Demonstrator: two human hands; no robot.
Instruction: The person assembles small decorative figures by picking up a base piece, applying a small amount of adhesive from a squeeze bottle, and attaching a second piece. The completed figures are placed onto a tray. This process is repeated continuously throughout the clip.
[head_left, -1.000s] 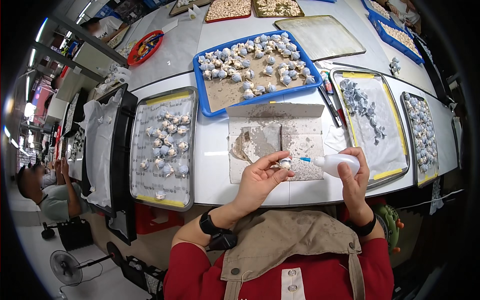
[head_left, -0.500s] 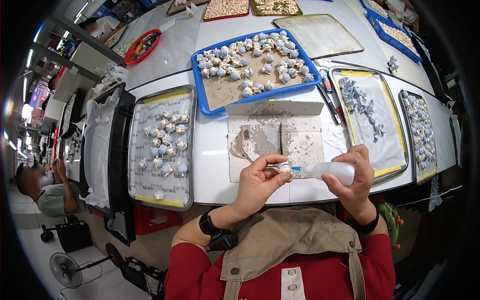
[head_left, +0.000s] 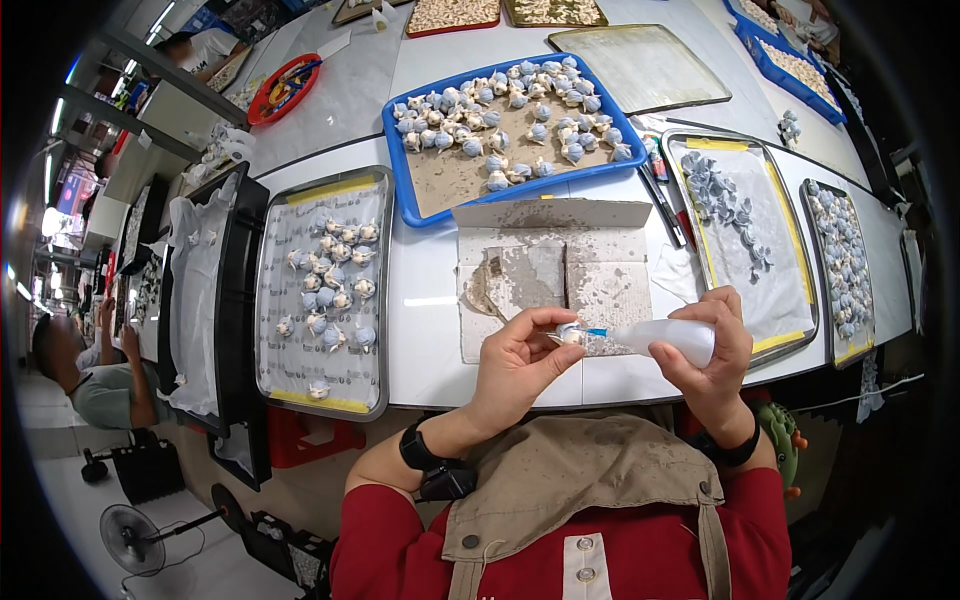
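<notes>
Between thumb and fingers, my left hand (head_left: 530, 355) pinches a small cream-and-blue figurine (head_left: 570, 334) above the front edge of a stained cardboard piece (head_left: 610, 280). My right hand (head_left: 718, 345) is wrapped round a white squeeze bottle (head_left: 665, 338) lying nearly level. Its blue nozzle tip (head_left: 596, 332) points left and meets the figurine or stops just beside it; I cannot tell which. Part of the figurine is hidden by my fingers. Similar figurines (head_left: 340, 255) stand on a lined metal tray (head_left: 285, 370) to the left.
A blue tray (head_left: 410, 200) of many figurines sits beyond the cardboard. On the right are a tray (head_left: 790, 270) of blue-grey pieces, a narrow tray (head_left: 840, 260) of figurines and dark pen-like tools (head_left: 662, 210). A black crate (head_left: 235, 300) stands left. Another person (head_left: 110, 385) works at far left.
The bottle and my right hand have shifted very slightly right, and the bottle's angle has changed a little. My left hand keeps its pinch on the figurine.
</notes>
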